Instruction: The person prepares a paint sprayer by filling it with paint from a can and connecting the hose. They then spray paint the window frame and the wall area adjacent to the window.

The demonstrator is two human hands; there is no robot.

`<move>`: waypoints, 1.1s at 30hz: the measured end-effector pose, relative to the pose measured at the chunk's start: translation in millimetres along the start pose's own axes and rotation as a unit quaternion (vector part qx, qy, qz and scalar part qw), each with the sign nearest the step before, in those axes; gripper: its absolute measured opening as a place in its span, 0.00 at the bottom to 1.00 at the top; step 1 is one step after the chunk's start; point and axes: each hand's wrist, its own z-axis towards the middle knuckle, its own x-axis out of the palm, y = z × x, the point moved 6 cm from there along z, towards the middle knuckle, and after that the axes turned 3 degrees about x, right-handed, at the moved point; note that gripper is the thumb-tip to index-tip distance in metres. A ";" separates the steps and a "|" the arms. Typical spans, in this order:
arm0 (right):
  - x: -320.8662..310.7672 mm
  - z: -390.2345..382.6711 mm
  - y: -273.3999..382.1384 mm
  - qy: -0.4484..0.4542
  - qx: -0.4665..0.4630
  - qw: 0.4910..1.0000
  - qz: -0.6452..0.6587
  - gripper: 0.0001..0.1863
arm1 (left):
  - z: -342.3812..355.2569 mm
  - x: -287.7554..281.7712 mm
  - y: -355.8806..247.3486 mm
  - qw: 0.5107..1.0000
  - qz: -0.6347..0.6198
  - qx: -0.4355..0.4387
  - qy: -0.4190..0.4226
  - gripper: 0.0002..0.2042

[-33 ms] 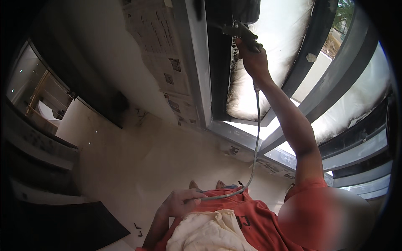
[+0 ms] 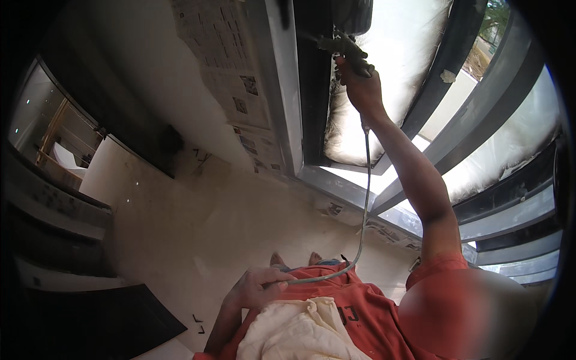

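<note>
High up in front, my right hand (image 2: pixel 363 90) is closed round the handle of a spray gun (image 2: pixel 351 49), a finger at its trigger. A dark cup (image 2: pixel 353 17) sits on top of the gun. Its nozzle points left at a dark-painted upright of the window frame (image 2: pixel 313 114), with a faint mist before it. From the handle's lower end a thin grey hose (image 2: pixel 365 198) drops and curves toward my waist. There my left hand (image 2: pixel 257 288) is wrapped round the hose, its fingers partly hidden. An off-white cloth (image 2: pixel 300 333) hangs over my red shirt.
Newspaper sheets (image 2: pixel 222 66) cover the wall left of the frame. Clear plastic film (image 2: pixel 384 78) spans the openings between dark bars. A dark panel (image 2: pixel 108 318) lies at lower left. Small black pieces (image 2: pixel 199 324) lie beside it on the dusty floor (image 2: pixel 198 228). My bare feet show below.
</note>
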 end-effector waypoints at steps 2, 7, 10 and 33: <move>8.4 -19.7 -38.0 0.021 0.054 0.998 -0.023 0.18 | -6.8 4.3 2.8 0.999 0.024 -0.033 -0.009 0.10; 15.5 -59.1 -134.2 -0.010 0.057 0.998 -0.034 0.17 | -5.6 9.5 5.3 0.998 0.011 -0.067 0.003 0.10; 24.5 -81.7 -180.8 -0.009 0.091 0.994 -0.062 0.18 | -9.9 12.9 11.3 0.995 -0.003 -0.103 -0.011 0.10; 22.7 -207.1 -424.7 0.003 0.226 0.956 -0.187 0.21 | -8.5 33.6 44.8 0.976 -0.014 -0.217 -0.016 0.10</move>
